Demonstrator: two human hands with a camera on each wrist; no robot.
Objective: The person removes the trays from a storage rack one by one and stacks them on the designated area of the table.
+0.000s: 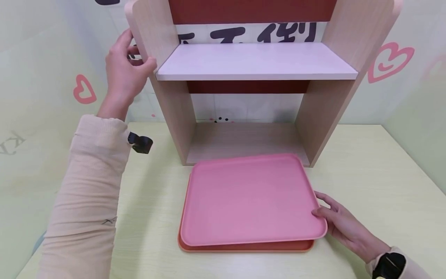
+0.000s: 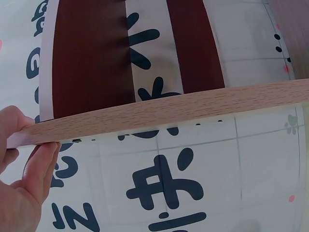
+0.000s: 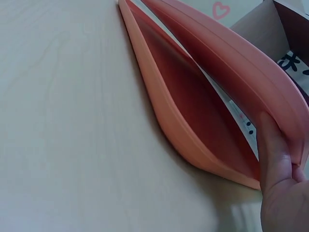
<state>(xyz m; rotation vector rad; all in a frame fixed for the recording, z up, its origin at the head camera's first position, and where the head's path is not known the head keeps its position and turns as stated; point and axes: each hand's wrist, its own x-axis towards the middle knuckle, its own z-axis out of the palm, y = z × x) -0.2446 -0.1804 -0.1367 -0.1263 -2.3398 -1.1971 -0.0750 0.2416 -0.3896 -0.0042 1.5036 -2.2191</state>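
My left hand (image 1: 127,69) grips the front edge of the left side panel (image 1: 156,31) of a small wooden shelf unit; the left wrist view shows thumb and fingers (image 2: 41,166) on either side of the board. Low on the right, my right hand (image 1: 343,226) pinches the right edge of a pink tray (image 1: 247,197), thumb on top. That tray is tilted, its right side raised above an orange tray (image 1: 244,247) lying on the table. In the right wrist view a gap shows between the pink rim (image 3: 231,53) and the orange rim (image 3: 169,116).
The shelf unit has a white middle shelf (image 1: 256,60), a wooden bottom board (image 1: 247,135) and dark red back strips (image 1: 251,9). It stands at the back of a pale wooden table (image 1: 376,166), against a wall with black characters and pink hearts (image 1: 390,62).
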